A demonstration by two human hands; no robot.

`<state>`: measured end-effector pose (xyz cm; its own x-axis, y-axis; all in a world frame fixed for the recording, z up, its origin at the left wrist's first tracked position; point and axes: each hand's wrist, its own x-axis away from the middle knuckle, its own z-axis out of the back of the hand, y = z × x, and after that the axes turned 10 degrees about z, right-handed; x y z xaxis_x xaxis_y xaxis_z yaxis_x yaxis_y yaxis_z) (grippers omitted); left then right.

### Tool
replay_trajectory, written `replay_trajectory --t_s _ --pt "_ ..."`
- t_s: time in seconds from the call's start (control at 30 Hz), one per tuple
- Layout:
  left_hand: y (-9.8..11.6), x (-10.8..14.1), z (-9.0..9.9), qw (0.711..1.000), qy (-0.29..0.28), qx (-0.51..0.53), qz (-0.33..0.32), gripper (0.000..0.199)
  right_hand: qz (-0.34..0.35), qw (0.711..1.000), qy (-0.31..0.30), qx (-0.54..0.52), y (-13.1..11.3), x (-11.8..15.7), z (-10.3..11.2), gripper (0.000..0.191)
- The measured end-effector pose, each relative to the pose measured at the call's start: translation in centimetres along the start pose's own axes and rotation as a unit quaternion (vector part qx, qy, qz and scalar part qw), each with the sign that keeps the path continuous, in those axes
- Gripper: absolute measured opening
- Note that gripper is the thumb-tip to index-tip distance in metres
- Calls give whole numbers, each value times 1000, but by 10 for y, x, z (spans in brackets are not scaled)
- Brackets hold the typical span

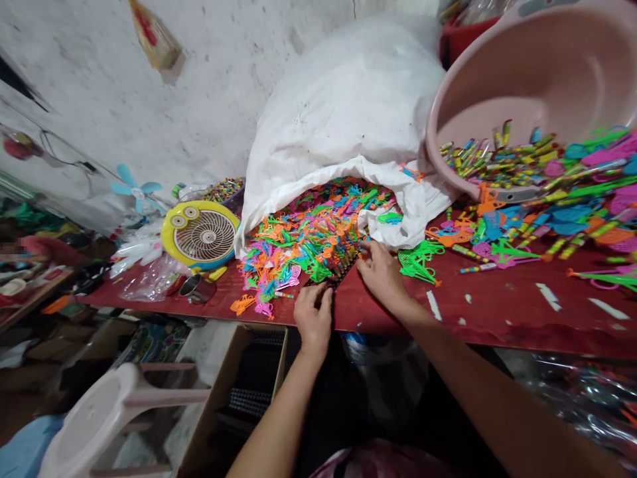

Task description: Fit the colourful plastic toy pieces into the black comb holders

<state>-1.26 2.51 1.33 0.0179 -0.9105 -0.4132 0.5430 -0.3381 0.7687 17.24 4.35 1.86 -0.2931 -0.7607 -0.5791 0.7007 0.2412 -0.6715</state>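
- Between the left hand (313,312) and right hand (379,271), one black rack (340,281) lay on the counter (398,322), against the toy heap (293,232).
- Both hands' fingers were bent and narrowly parted; whether either gripped anything, I couldn't tell.
- A nudge to the heap, spilling from its sack (343,99), could have slid toys over the rack.
- Counted: one sack, one pink tub (547,73), one yellow fan (209,237), one metal cup (198,289); toys, too many.

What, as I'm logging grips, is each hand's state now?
Left hand: fingers curled at a narrow, black, plastic-looking strip; grip cannot be told.
Right hand: fingers bent beside the strip; grip unclear too.
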Motion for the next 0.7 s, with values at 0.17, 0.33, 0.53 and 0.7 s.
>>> replay_trajectory --t_s 0.17,0.33,0.53,0.7 --pt "-4 -13 -22 995 -13 -83 54 20 12 999 12 -31 11 -24 -13 53" --pt "3 -19 -28 989 -12 -124 80 19 -7 994 -6 -105 29 -31 -25 58" --pt "7 -23 -25 969 -42 -239 48 28 42 996 -23 -76 32 -27 -23 66" --pt "7 -29 -28 939 -60 -335 49 38 45 997 -41 -45 24 -21 -20 69"
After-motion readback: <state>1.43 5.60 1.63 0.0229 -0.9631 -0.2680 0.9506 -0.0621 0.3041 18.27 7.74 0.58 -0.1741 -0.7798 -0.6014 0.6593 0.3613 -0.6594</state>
